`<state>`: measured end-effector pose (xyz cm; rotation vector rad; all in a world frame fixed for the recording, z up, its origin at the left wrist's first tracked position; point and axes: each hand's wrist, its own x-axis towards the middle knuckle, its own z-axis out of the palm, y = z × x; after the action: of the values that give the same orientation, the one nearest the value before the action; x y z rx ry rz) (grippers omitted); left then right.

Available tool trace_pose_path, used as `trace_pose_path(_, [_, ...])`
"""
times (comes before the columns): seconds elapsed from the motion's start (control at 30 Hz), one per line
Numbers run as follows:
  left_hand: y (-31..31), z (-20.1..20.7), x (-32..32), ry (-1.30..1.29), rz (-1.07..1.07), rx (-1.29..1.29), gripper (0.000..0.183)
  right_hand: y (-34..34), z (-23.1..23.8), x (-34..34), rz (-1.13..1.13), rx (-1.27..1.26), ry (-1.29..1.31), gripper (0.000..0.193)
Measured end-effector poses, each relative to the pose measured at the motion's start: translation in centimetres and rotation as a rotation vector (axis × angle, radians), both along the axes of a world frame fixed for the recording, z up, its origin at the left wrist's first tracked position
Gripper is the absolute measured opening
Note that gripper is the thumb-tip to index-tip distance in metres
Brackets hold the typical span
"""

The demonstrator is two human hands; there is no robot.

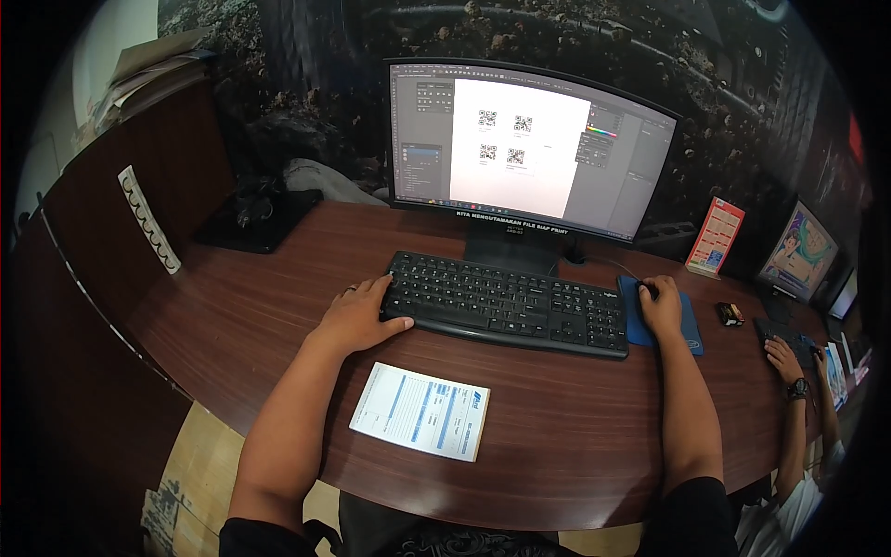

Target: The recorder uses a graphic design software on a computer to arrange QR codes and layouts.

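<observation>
Brown across the desk [557, 408], I view remotely my left hand [357, 314], loosely spread and gripping nothing, at the keyboard's [501, 302] left end, then my right hand [663, 308] curled over the dark mouse [647, 291] on its blue pad [690, 330].

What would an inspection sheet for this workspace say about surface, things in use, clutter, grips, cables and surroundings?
Surface: brown desk, wood-grained.
Things in use: black keyboard; dark mouse, mostly covered, on a blue pad; monitor, lit, showing four square codes.
Clutter: form in front of the keyboard; calendar and small box to the right.
Grips: left grip at the keyboard's left end, fingers spread; right grip over the mouse.
Cables: thin cable between monitor and blue pad; its full run is unclear.
Surroundings: papers stacked at upper left; second screen and another person's hand at far right.
</observation>
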<state>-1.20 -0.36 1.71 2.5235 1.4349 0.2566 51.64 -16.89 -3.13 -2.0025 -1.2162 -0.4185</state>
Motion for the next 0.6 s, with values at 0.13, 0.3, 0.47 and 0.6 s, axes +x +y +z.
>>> trace_pose_path(0.13, [-0.07, 0.19, 0.19, 0.009, 0.006, -0.001, 0.097, -0.12, 0.10, -0.11, -0.009, -0.004, 0.005, 0.021])
trace_pose_path(0.3, [0.13, -0.08, -0.04, 0.002, -0.003, 0.010, 0.098, -0.11, 0.19, -0.21, -0.006, -0.006, 0.010, 0.021])
trace_pose_path(0.47, [0.06, -0.01, -0.02, 0.001, -0.002, 0.003, 0.098, -0.10, 0.15, -0.16, -0.008, -0.012, 0.013, 0.021])
trace_pose_path(0.6, [0.04, 0.02, 0.02, -0.001, -0.004, 0.008, 0.097, -0.12, 0.24, -0.20, -0.011, -0.020, 0.014, 0.022])
